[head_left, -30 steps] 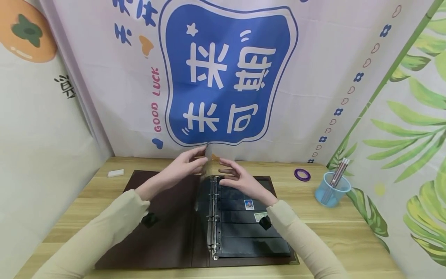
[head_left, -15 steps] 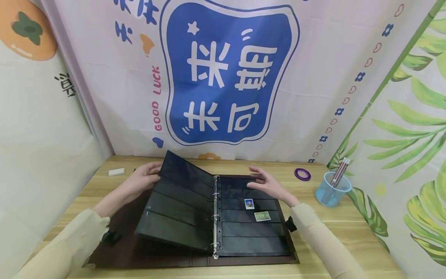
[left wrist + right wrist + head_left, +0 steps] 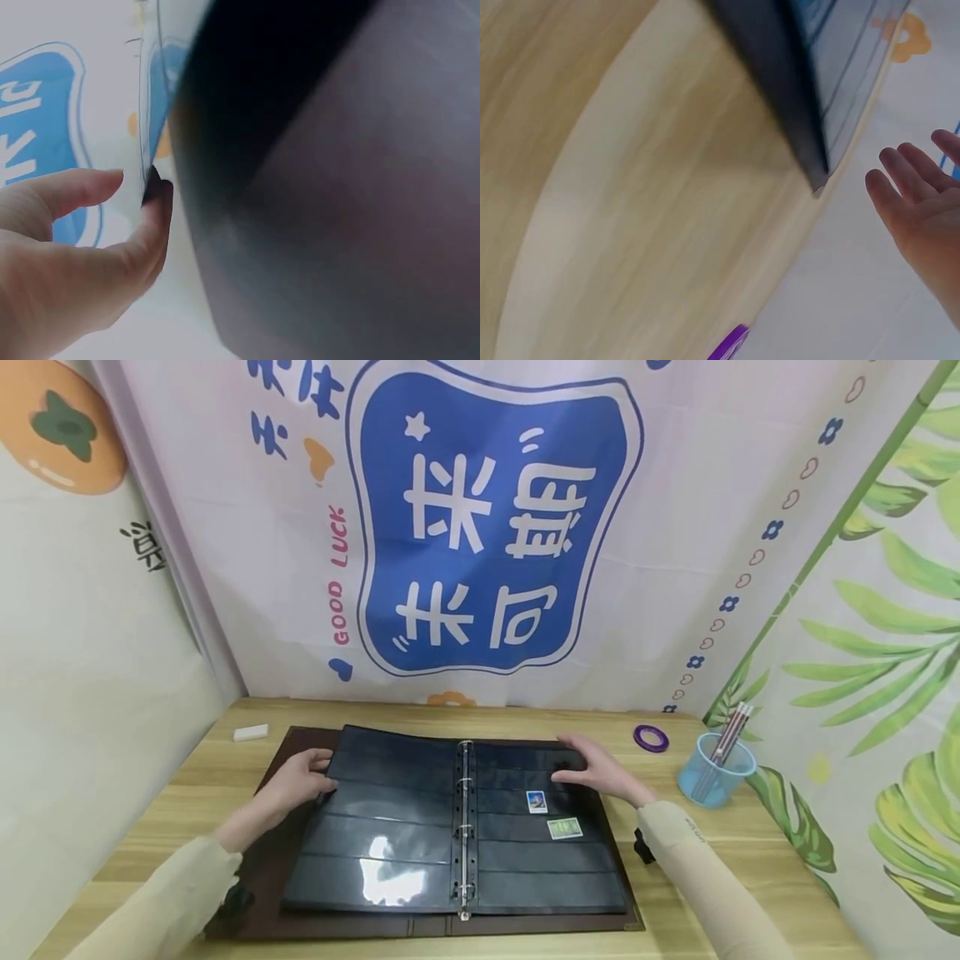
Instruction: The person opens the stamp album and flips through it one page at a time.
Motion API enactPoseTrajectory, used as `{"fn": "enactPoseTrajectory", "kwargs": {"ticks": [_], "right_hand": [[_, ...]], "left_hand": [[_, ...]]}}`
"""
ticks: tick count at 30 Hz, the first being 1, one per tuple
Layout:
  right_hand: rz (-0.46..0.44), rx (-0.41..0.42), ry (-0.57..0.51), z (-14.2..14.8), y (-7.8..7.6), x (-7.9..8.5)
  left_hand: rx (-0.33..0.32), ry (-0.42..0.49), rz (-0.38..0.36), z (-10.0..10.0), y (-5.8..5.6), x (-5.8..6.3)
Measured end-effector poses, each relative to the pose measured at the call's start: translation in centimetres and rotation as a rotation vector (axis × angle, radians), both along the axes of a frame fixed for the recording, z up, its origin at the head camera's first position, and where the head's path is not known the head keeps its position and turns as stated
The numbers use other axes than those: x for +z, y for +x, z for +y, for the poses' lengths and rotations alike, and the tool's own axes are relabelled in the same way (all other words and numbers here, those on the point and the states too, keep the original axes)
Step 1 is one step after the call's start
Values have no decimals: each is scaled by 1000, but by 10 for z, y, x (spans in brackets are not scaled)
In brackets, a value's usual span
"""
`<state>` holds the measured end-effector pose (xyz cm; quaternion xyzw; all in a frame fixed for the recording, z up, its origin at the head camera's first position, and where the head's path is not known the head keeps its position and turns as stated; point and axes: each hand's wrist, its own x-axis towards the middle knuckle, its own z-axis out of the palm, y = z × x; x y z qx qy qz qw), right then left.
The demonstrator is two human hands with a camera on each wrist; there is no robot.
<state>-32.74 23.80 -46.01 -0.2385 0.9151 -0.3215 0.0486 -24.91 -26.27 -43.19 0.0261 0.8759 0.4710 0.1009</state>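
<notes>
A stamp album with a brown cover [image 3: 262, 910] and metal rings [image 3: 463, 827] lies spread on the table. Its black left page [image 3: 375, 793] is turned over, outer edge apparently slightly raised. My left hand [image 3: 296, 783] is at that edge; in the left wrist view a fingertip [image 3: 157, 195] reaches behind the sheet while the thumb stays apart from it. On the black right page [image 3: 547, 889] sit a small blue stamp [image 3: 536, 802] and a green stamp [image 3: 565, 828]. Near this page's upper right corner, my right hand [image 3: 600, 770] hovers with relaxed fingers, holding nothing.
A white eraser-like block [image 3: 250, 732] lies at the table's back left. Toward the back right are a purple ring of tape [image 3: 650, 738] and a blue cup [image 3: 716, 777] holding pencils. A printed cloth [image 3: 660, 568] hangs behind the table.
The black page has swung over to the left and come down from its raised position, with my left hand following it downward. My right hand has moved right, away from the rings.
</notes>
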Motion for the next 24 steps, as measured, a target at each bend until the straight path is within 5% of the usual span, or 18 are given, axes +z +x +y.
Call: {"fn": "enactPoseTrajectory", "kwargs": {"ticks": [7, 15, 24], "right_hand": [[25, 13, 148, 11, -2, -8], [9, 15, 214, 17, -5, -15], [-35, 39, 265, 19, -10, -20]], "left_hand": [[3, -242, 121, 8, 2, -18], [-19, -446, 380, 18, 3, -43], [-14, -504, 424, 27, 11, -52]]}}
